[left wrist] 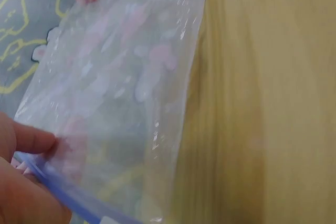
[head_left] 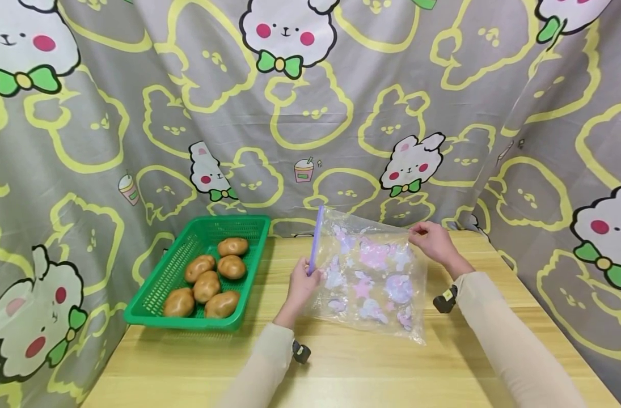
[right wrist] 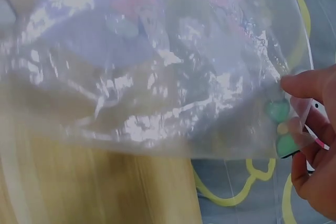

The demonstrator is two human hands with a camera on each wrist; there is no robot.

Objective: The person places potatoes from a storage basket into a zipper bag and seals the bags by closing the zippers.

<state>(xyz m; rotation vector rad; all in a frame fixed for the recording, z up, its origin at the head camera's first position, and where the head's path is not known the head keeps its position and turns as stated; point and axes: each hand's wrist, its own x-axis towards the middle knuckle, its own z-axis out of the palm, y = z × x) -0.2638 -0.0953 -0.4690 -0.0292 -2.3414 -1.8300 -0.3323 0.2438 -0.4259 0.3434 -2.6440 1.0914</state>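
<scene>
Keep left hand pinching the purple zip strip and right hand pinching the bag corner, pulling evenly to spread the mouth.

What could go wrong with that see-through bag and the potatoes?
The plastic bag is held only by pinches: the left hand at its purple zip strip, the right hand at a far corner. It looks slippery, so it might slide free. It is thin, so heavy potatoes from the green basket might stretch or tear it. Its far edge lies near the back edge of the table, so it might catch the curtain.
</scene>
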